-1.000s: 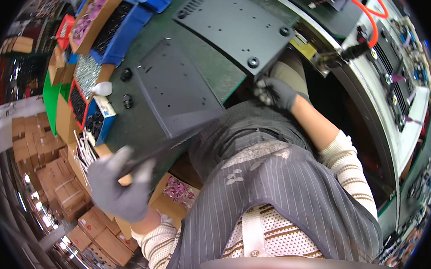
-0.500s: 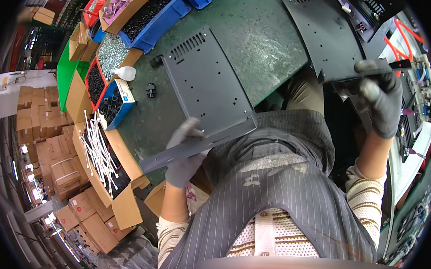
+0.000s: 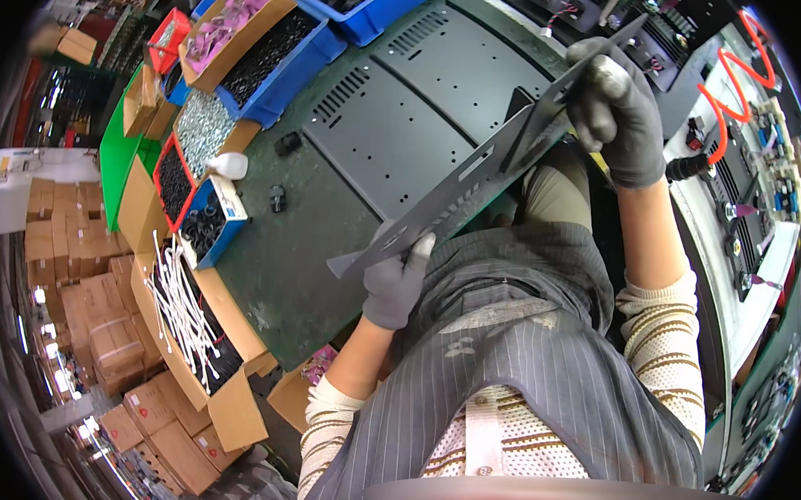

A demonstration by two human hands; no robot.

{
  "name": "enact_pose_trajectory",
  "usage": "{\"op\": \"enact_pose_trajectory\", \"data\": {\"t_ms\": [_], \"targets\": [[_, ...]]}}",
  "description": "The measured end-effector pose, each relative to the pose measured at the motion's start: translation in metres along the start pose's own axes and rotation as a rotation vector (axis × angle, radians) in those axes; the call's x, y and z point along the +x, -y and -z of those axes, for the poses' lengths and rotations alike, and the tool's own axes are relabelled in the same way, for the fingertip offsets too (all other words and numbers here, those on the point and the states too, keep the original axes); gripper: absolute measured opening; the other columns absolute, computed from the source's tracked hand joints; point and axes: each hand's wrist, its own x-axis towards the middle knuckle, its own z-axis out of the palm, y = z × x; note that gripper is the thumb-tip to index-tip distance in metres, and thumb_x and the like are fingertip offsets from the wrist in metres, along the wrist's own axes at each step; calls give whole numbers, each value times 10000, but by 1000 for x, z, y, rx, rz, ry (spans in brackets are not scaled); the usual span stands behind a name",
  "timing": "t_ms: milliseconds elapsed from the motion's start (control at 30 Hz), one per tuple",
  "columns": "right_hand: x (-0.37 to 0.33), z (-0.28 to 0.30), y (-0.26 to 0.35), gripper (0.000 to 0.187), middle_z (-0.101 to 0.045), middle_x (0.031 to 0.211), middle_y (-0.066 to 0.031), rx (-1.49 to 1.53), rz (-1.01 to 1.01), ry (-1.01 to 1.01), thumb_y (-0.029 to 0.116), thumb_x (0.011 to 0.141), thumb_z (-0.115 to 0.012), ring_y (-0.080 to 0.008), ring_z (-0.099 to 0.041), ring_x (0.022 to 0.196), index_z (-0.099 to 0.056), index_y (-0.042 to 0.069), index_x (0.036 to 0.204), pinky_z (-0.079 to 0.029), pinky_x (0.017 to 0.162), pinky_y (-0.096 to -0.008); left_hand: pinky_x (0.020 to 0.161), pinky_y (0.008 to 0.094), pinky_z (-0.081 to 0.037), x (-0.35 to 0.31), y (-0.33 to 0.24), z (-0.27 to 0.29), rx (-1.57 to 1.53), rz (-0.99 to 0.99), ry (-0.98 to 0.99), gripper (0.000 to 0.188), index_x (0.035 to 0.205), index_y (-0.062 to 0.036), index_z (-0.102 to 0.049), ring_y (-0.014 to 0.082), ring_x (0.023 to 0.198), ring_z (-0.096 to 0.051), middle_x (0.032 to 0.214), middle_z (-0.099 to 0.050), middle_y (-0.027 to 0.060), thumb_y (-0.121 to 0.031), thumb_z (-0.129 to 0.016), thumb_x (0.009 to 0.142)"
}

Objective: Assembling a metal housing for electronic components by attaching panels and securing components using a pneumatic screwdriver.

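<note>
A dark grey metal panel (image 3: 477, 177) is held edge-on and tilted above the green workbench (image 3: 273, 261). My left hand (image 3: 397, 281), in a grey glove, grips its lower left end near my apron. My right hand (image 3: 614, 107), also gloved, grips its upper right end. Two flat dark grey panels with vent slots (image 3: 398, 132) lie side by side on the bench beneath the held one.
Blue bins (image 3: 289, 36) and cardboard boxes of screws and small parts line the bench's left edge, with a white bottle (image 3: 228, 164) and a box of white cable ties (image 3: 184, 311). Stacked cartons (image 3: 99, 298) stand on the floor. An electronics rack with an orange coiled hose (image 3: 736, 77) is at right.
The panel has been lifted off the bench and turned edge-on. My right hand has risen to the top of the view, and my left hand has shifted right along the panel's lower end.
</note>
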Motion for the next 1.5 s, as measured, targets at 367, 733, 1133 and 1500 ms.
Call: {"op": "enact_pose_trajectory", "data": {"t_ms": [367, 733, 1133, 1500], "targets": [[-105, 97, 71, 408, -606, 744, -97, -432, 828, -591, 380, 946, -419, -182, -592, 655, -615, 28, 1014, -451, 524, -280, 660, 281, -458, -37, -18, 12, 7, 96, 50, 167, 888, 1, -628, 170, 711, -575, 794, -603, 84, -107, -702, 784], [-63, 231, 66, 510, -559, 1222, -100, -2004, -496, -315, 319, 738, -653, -276, -501, 1187, -568, 231, 1233, -391, 994, -395, 671, 331, -515, 13, -58, -47, -87, -186, 663, 157, 928, -46, -661, 272, 769, -655, 853, -665, 113, -156, -670, 816], [-116, 186, 87, 448, -582, 1184, -95, -1103, 188, -659, 196, 695, -736, -180, -594, 1047, -617, 46, 1099, -471, 903, -333, 571, 174, -424, 41, -89, -72, -597, 470, 824, 174, 1040, -17, -608, 34, 638, -533, 791, -610, 7, -102, -573, 893], [-122, 37, 27, 382, -532, 1220, -130, -1244, 316, 137, 186, 614, -748, -326, -529, 1080, -667, 174, 987, -378, 923, -425, 903, 372, -484, 66, -128, -123, -1118, 472, 759, 513, 1314, 12, -383, 242, 1092, -544, 1209, -515, 153, -368, -400, 970]]}}
